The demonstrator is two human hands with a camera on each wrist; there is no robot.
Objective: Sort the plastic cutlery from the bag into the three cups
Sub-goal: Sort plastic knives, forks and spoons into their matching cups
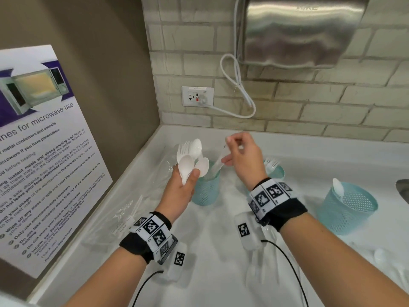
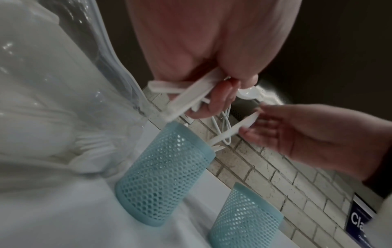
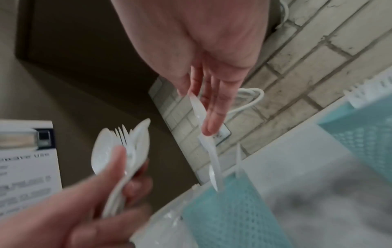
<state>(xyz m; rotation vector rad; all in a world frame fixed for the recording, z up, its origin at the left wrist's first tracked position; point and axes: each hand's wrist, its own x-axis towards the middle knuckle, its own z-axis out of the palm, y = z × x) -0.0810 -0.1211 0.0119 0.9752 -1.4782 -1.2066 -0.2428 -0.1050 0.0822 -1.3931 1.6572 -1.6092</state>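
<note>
My left hand (image 1: 188, 180) grips a bunch of white plastic spoons and forks (image 1: 190, 157), heads up, just left of the left teal mesh cup (image 1: 205, 189). My right hand (image 1: 230, 151) pinches a white knife (image 1: 221, 160) by its upper end. The knife slants down with its lower end inside that cup's mouth. In the left wrist view the knife (image 2: 235, 127) enters the cup (image 2: 163, 176) beside other pieces. The middle cup (image 1: 275, 172) holds forks and is partly hidden by my right wrist. A spoon stands in the right cup (image 1: 347, 207).
A clear plastic bag (image 1: 127, 214) lies crumpled on the white counter (image 1: 210, 251) along the left wall. A poster leans at the left. The brick wall carries a socket (image 1: 197, 96), a looped cord and a steel dispenser. A sink edge (image 1: 402, 189) shows at far right.
</note>
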